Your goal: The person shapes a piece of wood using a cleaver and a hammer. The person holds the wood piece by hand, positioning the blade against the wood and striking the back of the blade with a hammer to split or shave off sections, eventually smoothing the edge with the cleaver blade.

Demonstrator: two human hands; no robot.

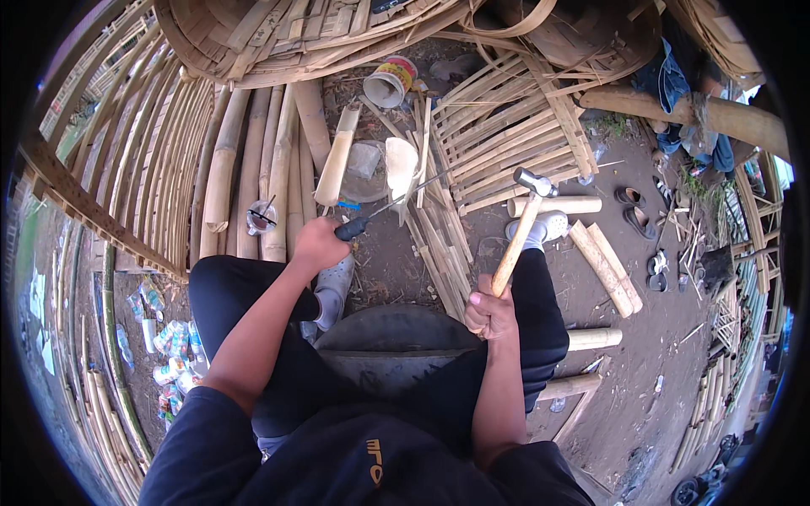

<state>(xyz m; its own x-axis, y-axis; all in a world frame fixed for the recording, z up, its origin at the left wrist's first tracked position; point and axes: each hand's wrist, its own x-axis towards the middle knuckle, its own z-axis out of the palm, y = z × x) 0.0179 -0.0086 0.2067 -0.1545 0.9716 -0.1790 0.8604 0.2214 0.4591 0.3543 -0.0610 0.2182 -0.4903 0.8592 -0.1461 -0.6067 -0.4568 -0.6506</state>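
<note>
Left hand (319,244): forearm reaching forward from the lower edge, fingers clamped on the dark handle of one long thin metal tool (390,205), whose tip lies against a pale bamboo piece (401,164) on the ground ahead. Right hand (489,314): raised over the right knee, fingers clamped low on the wooden shaft of one hammer (521,223), steel head uppermost. Ground, right: one pair of dark sandals (635,211); two split bamboo billets (604,266), side by side.
</note>
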